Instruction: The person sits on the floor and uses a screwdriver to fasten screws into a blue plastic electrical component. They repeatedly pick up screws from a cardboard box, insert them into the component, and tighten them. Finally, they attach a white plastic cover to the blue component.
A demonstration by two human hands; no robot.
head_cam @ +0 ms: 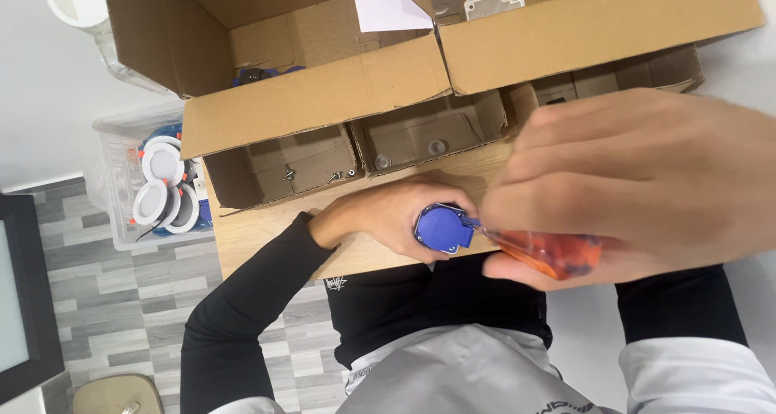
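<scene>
At the near edge of the wooden table (250,236), the left hand (388,216) grips 1 small blue plastic part (443,228). The right hand (638,179) clenches an orange-handled screwdriver (550,252) touching it. The part looks light, stiff and rather slippery; holding its rim seems safest.

Glossy blue plastic part (443,229), translucent orange plastic screwdriver handle (554,254), matt cardboard boxes (323,90)
</scene>
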